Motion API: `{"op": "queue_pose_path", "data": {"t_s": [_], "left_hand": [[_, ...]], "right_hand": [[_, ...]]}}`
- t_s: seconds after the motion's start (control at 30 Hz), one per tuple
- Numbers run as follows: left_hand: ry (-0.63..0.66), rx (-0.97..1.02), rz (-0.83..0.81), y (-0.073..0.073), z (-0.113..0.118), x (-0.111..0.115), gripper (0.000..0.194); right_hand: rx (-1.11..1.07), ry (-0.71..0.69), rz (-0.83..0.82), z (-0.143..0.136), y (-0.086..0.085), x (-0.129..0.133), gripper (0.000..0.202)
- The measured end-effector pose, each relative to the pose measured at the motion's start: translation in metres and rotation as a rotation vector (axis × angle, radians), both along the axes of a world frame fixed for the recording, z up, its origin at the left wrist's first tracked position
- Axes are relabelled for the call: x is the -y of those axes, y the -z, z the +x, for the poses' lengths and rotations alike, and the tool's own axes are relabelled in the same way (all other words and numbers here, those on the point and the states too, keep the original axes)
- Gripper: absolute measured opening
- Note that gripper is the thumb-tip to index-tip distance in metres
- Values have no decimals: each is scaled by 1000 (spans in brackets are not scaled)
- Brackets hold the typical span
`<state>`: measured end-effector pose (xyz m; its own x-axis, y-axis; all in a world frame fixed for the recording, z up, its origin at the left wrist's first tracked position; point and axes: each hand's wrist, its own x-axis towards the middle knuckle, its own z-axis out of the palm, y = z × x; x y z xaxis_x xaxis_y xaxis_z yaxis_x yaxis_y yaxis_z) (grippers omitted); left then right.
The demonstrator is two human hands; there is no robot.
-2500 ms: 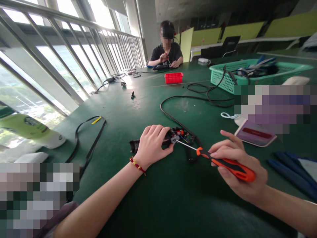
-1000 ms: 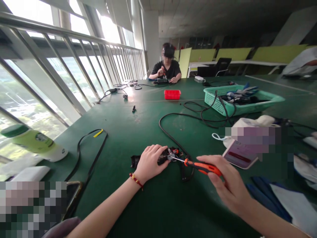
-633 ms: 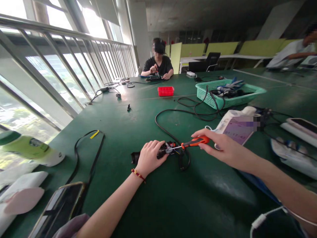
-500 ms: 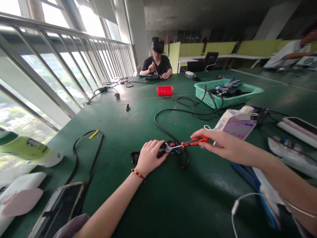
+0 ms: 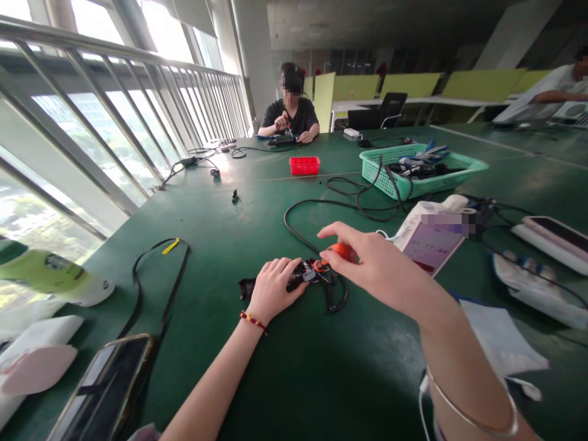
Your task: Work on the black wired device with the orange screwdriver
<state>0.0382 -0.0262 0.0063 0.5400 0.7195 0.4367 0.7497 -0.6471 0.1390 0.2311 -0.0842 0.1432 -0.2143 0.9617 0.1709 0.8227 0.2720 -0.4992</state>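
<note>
My left hand is wrapped over a black corded tool lying on the green table, pressing it down. To the right of those fingers the tool's casing is open, with wires and small orange and metal parts showing. In my right hand is a screwdriver with an orange handle, gripped between thumb and fingers while the index finger sticks out. The handle is steeply tilted above the open end of the tool. Its shaft and tip are hidden from me.
A black cable loops towards a green basket of tools. Beyond stands a red tray. A phone, a strap and a bottle lie left; a lit screen stands right. A person works opposite.
My right hand has moved left and swung the screwdriver from nearly flat to steep over the tool's open end. My left hand keeps its hold on the tool.
</note>
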Motion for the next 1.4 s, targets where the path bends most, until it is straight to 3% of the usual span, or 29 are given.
{"op": "queue_pose_path", "data": {"t_s": [0.2,0.33,0.4,0.53,0.63,0.8,0.9,1.03,1.1,1.17,1.27,1.4], "left_hand": [[-101,7,4,1,10,6,35],[-173,46,-9,3,15,12,43],[-157,51,-27,3,14,13,45],[-130,80,-54,4,10,13,42],[-145,115,-54,5,8,14,40],[-113,143,-36,5,6,16,40],[-50,156,-56,5,4,17,41],[-16,158,-95,3,3,18,43],[-18,153,-98,2,4,18,42],[-15,149,-92,1,4,17,41],[-8,153,-95,2,6,16,37],[-11,148,-123,5,7,16,38]], "right_hand": [[-32,-31,-46,-1,-4,2,14],[-8,117,-91,-6,-5,-2,34],[0,143,-81,-7,-3,-3,35],[-56,68,-101,1,-2,-1,14],[-61,22,-118,7,-5,5,19],[167,-5,-136,13,-4,16,9],[235,-23,-83,14,1,19,17],[206,15,8,10,6,20,9],[167,-11,31,9,3,21,18],[159,-46,2,9,-1,22,25],[262,31,-126,13,-7,23,13],[311,110,-228,20,-7,19,30]]}}
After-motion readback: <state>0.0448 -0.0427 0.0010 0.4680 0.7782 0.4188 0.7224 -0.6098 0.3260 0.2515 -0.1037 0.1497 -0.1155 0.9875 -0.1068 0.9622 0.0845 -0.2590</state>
